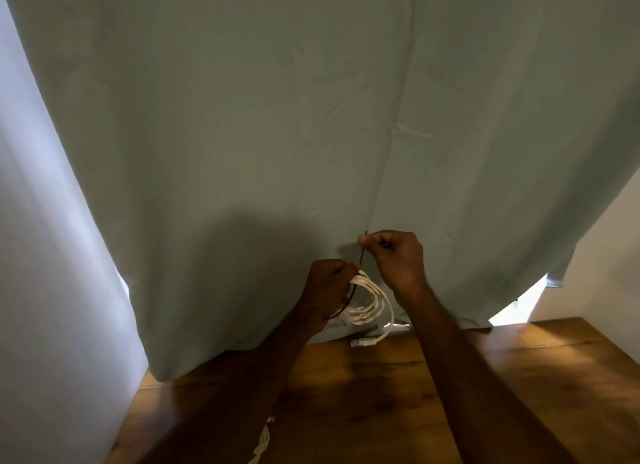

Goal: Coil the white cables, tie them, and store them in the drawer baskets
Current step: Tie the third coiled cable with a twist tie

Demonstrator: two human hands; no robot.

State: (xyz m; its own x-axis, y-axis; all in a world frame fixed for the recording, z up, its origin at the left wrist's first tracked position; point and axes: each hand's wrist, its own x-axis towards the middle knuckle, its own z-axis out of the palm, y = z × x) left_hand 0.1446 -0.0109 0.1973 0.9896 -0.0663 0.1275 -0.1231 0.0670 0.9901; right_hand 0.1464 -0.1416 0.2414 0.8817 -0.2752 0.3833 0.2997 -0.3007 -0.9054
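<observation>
left hand [325,283] grips white cable coil [369,302] above bench [363,394], right hand [398,255] pinches dark tie [361,255]; tie's wrap hidden behind fingers, second cable [261,443] cut off near edge

Dim interior scene. Daylight enters behind the curtain [311,117], glowing along its left edge and through gaps at its lower corners; a bright patch falls on the table [554,339] near its far right corner. A broad soft shadow darkens the curtain's lower centre. Wide-angle distortion bows the edges; detail is soft and slightly grainy.
</observation>
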